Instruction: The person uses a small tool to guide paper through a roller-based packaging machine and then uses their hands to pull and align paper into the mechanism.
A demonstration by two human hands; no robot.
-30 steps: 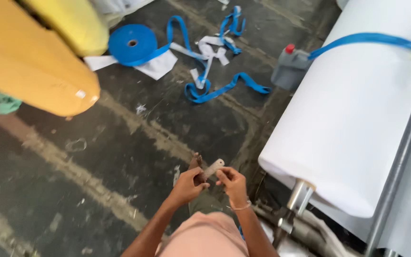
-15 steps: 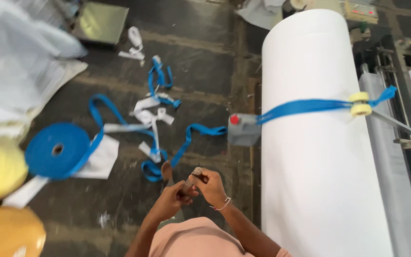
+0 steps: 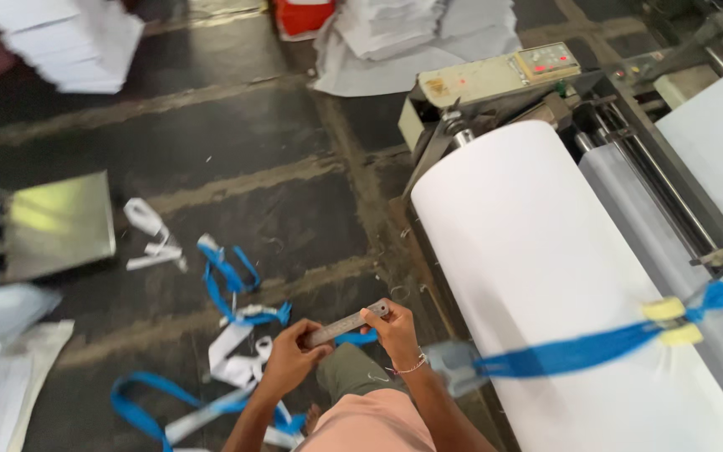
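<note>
Both hands hold a narrow grey metal bar (image 3: 346,324) over the dark floor (image 3: 236,159), just beside the big white roll (image 3: 546,276).

The bar lies slantwise between the hands: the left hand (image 3: 290,356) has its grip wrapped shut around the lower end, the right hand (image 3: 395,331) pinches the upper end between thumb and fingers. With only the ends held, a loosened pinch could let the bar slip and drop among the blue strap scraps (image 3: 228,280) and white offcuts (image 3: 236,351) underfoot. The taut blue strap (image 3: 571,351) across the roll runs close by the right forearm and might snag it.
</note>
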